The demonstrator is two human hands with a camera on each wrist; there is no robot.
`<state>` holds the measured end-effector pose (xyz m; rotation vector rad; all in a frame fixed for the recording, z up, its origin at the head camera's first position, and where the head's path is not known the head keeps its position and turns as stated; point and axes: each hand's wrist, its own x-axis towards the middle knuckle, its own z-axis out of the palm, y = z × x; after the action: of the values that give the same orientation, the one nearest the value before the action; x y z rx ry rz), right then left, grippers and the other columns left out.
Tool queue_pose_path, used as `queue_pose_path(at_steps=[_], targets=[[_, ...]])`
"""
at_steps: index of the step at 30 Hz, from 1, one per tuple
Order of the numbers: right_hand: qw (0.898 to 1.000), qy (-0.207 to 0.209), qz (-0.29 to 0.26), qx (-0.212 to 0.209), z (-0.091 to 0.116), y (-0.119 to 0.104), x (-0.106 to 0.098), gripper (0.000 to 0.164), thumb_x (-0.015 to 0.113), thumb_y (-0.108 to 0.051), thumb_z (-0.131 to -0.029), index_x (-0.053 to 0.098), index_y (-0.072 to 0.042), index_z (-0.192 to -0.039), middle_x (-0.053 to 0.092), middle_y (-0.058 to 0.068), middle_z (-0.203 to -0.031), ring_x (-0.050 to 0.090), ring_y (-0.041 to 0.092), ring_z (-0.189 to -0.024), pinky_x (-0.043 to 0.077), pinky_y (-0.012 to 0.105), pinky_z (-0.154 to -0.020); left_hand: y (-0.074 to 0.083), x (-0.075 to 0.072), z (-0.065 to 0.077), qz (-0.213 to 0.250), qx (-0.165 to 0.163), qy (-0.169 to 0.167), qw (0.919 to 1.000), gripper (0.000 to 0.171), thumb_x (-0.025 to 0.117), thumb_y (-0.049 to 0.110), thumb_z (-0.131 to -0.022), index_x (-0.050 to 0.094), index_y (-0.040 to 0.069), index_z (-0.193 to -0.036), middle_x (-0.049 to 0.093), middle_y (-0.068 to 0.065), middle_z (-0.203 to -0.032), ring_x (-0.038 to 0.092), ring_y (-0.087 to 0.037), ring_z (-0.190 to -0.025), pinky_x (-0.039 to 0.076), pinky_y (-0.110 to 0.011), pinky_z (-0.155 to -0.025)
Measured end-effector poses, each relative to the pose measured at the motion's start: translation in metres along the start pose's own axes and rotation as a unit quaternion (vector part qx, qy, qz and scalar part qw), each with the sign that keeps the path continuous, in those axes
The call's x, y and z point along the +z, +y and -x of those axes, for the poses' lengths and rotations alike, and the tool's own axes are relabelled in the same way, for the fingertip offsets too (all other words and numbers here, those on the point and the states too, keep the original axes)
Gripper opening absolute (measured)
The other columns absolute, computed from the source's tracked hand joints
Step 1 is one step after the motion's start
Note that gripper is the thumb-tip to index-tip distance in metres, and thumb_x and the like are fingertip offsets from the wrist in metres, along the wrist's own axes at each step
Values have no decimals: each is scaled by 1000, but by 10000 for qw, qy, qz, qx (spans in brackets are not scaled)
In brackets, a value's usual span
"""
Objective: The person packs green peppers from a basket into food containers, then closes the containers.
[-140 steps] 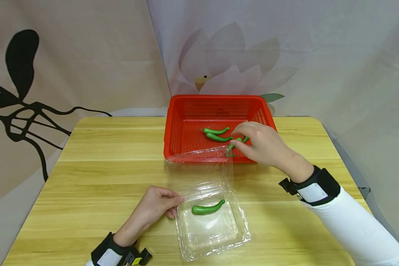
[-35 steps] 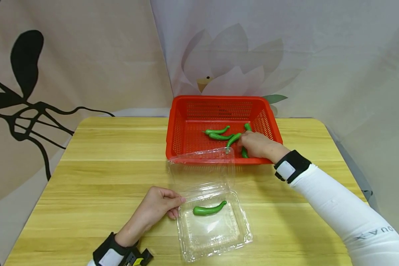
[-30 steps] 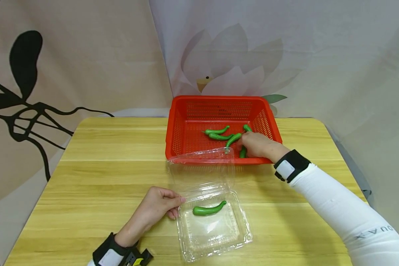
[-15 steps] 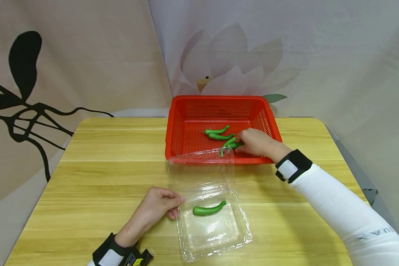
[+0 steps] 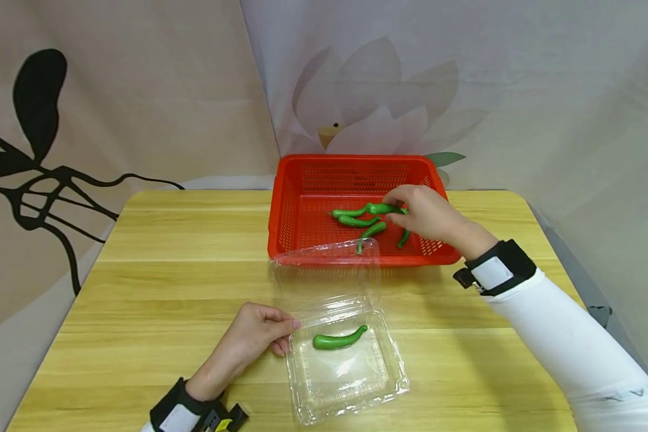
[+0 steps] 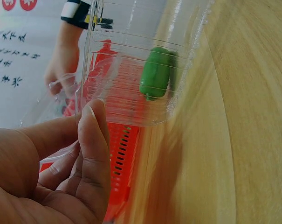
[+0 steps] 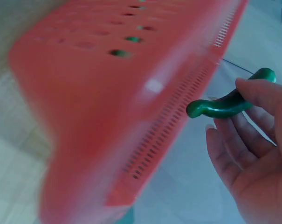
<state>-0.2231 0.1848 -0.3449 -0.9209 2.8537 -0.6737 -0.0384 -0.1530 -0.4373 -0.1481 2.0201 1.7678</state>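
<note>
Left hand (image 5: 261, 330): your fingers pinch the clear clamshell container (image 5: 351, 384) near its hinge.
Container base: on the tabletop (image 5: 167, 276), one green chili pepper (image 5: 337, 341) lying inside.
Raised lid (image 5: 324, 282): between base and basket, overlapping the basket's near wall in your head view; contact can't be told.
Right hand (image 5: 429, 216): above the basket, your fingers clamped on a second chili (image 7: 220, 106).
Red basket (image 5: 281, 198): four more chilies (image 5: 356, 221) inside.
Backdrop (image 5: 194, 90): printed cloth behind.

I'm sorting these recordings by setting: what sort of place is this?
Probably a staged indoor recording setup: a wood-grain table stands before a printed, cloth-like backdrop, and black wristbands carry small devices.
</note>
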Motion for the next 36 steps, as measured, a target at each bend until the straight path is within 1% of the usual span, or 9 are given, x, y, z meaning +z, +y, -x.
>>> queue_pose_path(at_steps=[6, 13, 20, 23, 26, 30, 34, 36], targets=[[9978, 586, -78, -284, 8, -12, -13, 21, 79, -5, -94, 74, 0, -114, 71, 10, -104, 64, 27, -94, 55, 42, -80, 1, -1, 0, 15, 52, -12, 10000, 21, 78, 9, -95, 75, -11, -97, 68, -8, -68, 65, -15, -57, 60, -27, -56], [9925, 1104, -121, -512, 16, -23, -23, 25, 81, -3, -92, 75, 0, -116, 71, 10, -108, 62, 25, -95, 52, 42, -78, 1, -1, 0, -3, 38, 21, 10000, 20, 78, 9, -95, 75, -11, -96, 68, -9, -68, 65, -15, -57, 60, -27, -56], [9874, 1420, -310, -628, 29, -33, -24, 27, 82, 1, -89, 73, -1, -116, 73, 9, -106, 65, 26, -97, 53, 44, -82, 1, -1, 0, -43, 64, 28, 10000, 20, 78, 9, -95, 75, -11, -96, 69, -9, -69, 65, -15, -57, 61, -28, -56], [9849, 1537, -410, -678, 36, -39, -21, 28, 82, 2, -89, 73, -2, -114, 73, 8, -107, 65, 25, -98, 54, 43, -84, 2, -1, 0, -49, 63, 14, 10000, 20, 78, 9, -95, 76, -11, -97, 69, -9, -70, 65, -15, -57, 61, -28, -56], [9817, 1659, -418, -841, 43, -44, -18, 29, 84, 2, -87, 73, -3, -113, 73, 6, -107, 65, 22, -98, 55, 40, -84, 1, -1, 1, -45, 72, -5, 10000, 21, 78, 10, -95, 76, -11, -97, 69, -8, -70, 65, -15, -57, 60, -27, -56], [9730, 1860, -352, -1320, 49, -55, -13, 33, 87, 4, -82, 74, -2, -111, 74, 6, -107, 65, 19, -96, 56, 32, -79, 1, 0, 1, -31, 58, -3, 10000, 21, 79, 11, -95, 76, -10, -96, 68, -8, -69, 64, -15, -57, 59, -26, -55], [9620, 2026, -290, -1809, 53, -65, -7, 36, 90, 7, -77, 75, -1, -108, 74, 7, -107, 66, 20, -97, 54, 20, -80, 1, 0, 2, -27, 31, 17, 10000, 21, 79, 12, -95, 76, -9, -95, 68, -9, -68, 64, -15, -57, 59, -25, -55], [9579, 2064, -296, -1973, 54, -70, -4, 37, 91, 7, -75, 75, -1, -107, 74, 7, -106, 67, 20, -98, 52, 17, -82, 0, 0, 1, -44, 39, 20, 10000, 21, 79, 12, -95, 76, -9, -96, 68, -9, -68, 64, -15, -58, 59, -26, -55]])
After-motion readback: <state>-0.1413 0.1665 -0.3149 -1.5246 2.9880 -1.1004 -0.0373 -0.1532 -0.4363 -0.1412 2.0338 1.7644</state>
